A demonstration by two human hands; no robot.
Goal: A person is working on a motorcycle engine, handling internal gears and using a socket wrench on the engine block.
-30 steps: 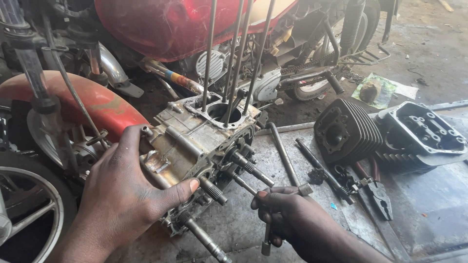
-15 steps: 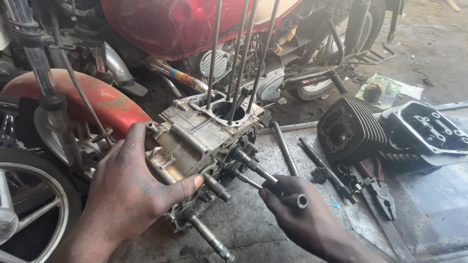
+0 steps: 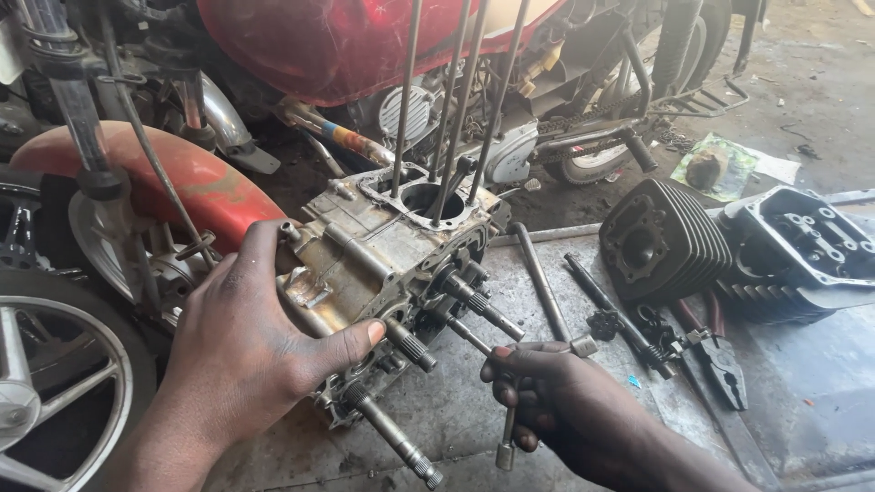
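Nearest the camera, two bare hands work over a scratched metal worktop (image 3: 437,419). The left hand (image 3: 246,355) is spread wide and clamped around the near side of a grimy grey engine case (image 3: 383,255), thumb pressed on its front face, fingers wrapped over its left edge. The right hand (image 3: 565,401) is curled shut around a T-shaped metal wrench (image 3: 510,401); its short crossbar pokes out past the knuckles and its stem points down to the worktop. What the wrench tip meets cannot be made out.

The engine case sits on the worktop's left part, tilted, with several splined shafts (image 3: 392,437) jutting toward the viewer. A round bore opens in its top, and four long thin studs (image 3: 456,100) rise from it and run out of view above. Its underside is hidden by the left hand.

To the right lie a long rod (image 3: 538,278), pliers with red handles (image 3: 720,360), a black finned cylinder (image 3: 665,241) and a dark cylinder head (image 3: 802,241), cut off at the right edge. Behind stands a red motorcycle (image 3: 337,46), only partly in view, with a spoked wheel (image 3: 55,383) at the left.
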